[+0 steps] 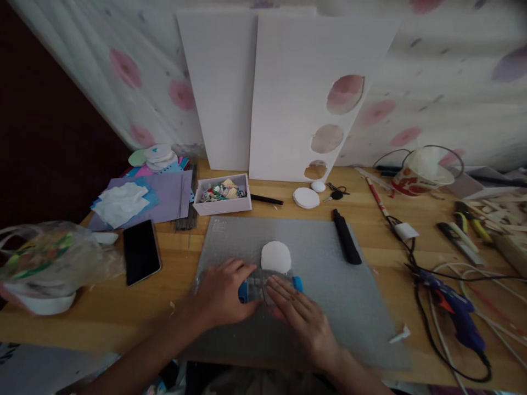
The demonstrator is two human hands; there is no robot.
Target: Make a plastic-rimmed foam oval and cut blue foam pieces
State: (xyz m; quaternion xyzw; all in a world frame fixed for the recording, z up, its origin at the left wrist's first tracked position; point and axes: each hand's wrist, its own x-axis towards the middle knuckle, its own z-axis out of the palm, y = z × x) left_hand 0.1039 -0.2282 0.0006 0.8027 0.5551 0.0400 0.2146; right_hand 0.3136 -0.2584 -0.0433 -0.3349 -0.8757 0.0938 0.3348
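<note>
**Mia:** What are the two hands doing on the flat grey cutting mat (329,285)?

**Ben:** Both press down on a clear plastic tool with blue ends (263,285). It lies in the middle of the mat, near the front edge. The left hand (222,293) lies flat on its left part, fingers close together. The right hand (300,318) lies flat on its right part, fingers stretched out and a little apart.

**Mia:** And the round white foam disc (275,256)?

**Ben:** It sits on the mat, touching the far side of the tool. I cannot tell if its edge goes under the tool.

**Mia:** What else is on the wooden table (123,312)?

**Ben:** A long black knife handle (346,237) lies on the mat, to the right. A black phone (141,251) lies left of the mat. A small white box of coloured scraps (222,193) stands behind the mat. A blue glue gun (457,307) lies far right. Two tall white foam boards (288,88) lean on the wall, one with round holes.
</note>
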